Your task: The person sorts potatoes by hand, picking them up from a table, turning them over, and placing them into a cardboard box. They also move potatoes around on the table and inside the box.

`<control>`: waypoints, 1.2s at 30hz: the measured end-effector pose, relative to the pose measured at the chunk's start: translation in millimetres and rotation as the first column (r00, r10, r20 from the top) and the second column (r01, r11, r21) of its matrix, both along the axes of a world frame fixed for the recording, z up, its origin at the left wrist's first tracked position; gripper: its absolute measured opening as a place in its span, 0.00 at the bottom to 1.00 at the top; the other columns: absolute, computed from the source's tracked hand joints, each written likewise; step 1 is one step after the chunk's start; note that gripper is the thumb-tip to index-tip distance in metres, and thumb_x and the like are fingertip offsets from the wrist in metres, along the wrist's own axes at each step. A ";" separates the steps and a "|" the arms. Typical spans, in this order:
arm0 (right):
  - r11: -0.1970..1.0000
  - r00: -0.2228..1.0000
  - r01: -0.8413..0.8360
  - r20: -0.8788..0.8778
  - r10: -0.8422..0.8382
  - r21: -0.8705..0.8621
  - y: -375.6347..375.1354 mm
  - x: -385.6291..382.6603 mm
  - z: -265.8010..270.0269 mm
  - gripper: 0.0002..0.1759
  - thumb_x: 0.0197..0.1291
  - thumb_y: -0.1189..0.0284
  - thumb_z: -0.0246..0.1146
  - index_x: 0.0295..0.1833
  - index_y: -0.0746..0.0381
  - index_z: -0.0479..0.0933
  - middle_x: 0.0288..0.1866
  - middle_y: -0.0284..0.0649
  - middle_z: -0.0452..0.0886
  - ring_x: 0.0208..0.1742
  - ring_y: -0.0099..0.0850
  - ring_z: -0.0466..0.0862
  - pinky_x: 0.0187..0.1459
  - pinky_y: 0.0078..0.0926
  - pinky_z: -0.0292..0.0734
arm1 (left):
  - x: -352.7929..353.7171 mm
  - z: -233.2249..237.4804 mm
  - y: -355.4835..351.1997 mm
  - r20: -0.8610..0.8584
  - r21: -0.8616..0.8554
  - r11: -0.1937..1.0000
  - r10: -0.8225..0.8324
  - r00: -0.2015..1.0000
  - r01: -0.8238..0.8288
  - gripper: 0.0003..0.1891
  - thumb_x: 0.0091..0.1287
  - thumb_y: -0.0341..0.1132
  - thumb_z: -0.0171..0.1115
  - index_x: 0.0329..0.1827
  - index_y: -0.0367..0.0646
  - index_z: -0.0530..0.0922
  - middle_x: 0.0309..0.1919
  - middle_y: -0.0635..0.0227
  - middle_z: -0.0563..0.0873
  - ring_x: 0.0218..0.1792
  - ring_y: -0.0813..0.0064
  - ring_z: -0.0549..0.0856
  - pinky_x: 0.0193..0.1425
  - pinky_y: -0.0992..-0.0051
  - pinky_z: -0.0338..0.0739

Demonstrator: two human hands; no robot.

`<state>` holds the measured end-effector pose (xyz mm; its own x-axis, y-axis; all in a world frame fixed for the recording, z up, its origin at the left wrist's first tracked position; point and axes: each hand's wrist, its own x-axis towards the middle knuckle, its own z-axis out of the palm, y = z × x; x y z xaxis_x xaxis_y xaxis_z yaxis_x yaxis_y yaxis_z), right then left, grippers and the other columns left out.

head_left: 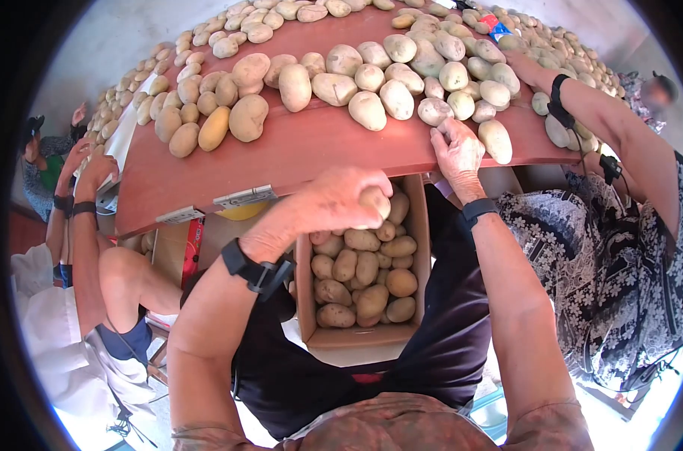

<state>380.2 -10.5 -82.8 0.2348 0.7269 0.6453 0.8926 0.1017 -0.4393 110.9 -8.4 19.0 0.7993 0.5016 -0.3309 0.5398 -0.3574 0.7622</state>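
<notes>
My left hand (340,201) is closed around a pale potato (375,201) above the cardboard box (368,335) between my legs. Inside the box lies a pile of potatoes (370,301), partly covered by that hand. At the near edge of the red-brown table (296,161), my right hand (460,152) rests with its fingers curled. Its fingertips are beside a mottled potato (435,112), and a longer potato (496,142) lies just to its right. Whether anything is in the right fingers is hidden.
Rows of potatoes (334,89) spread across the table. A blue and red packet (496,28) lies among those at the back right. People sit close on both sides: a co-worker's arm (612,113) reaches in from the right, another's hands (97,169) are at the left.
</notes>
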 end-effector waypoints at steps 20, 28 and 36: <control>0.999 1.000 -0.003 0.014 0.002 0.035 0.5 1.0 -1.6 0.10 0.53 0.71 0.69 0.29 0.60 0.74 0.28 0.41 0.80 0.34 0.42 0.83 0.38 0.41 0.76 | 6.2 -54.3 6.8 0.101 0.152 0.988 -0.055 0.993 0.040 0.21 0.64 0.37 0.66 0.58 0.37 0.79 0.42 0.55 0.87 0.42 0.60 0.87 0.48 0.64 0.81; 1.000 1.000 -0.002 0.007 0.001 0.019 -1.3 -1.2 -0.2 0.10 0.53 0.72 0.69 0.29 0.60 0.74 0.27 0.41 0.79 0.34 0.42 0.83 0.38 0.41 0.76 | -13.3 -8.2 24.8 0.296 -0.158 0.972 0.212 0.931 -0.172 0.13 0.72 0.34 0.60 0.54 0.37 0.80 0.38 0.65 0.86 0.34 0.81 0.85 0.35 0.80 0.80; 0.999 1.000 -0.029 -0.009 0.029 0.034 -3.0 -1.0 -1.2 0.09 0.55 0.71 0.68 0.29 0.60 0.74 0.28 0.44 0.79 0.34 0.45 0.82 0.38 0.43 0.75 | -36.9 -6.0 50.4 0.626 -0.103 0.875 0.427 0.653 -0.473 0.10 0.73 0.29 0.58 0.54 0.39 0.81 0.38 0.66 0.86 0.32 0.80 0.85 0.33 0.81 0.78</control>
<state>379.2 -13.5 -84.0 0.2202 0.7112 0.6676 0.8848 0.1425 -0.4436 74.0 42.0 13.0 0.4803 0.8556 0.1927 0.0708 -0.2568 0.9639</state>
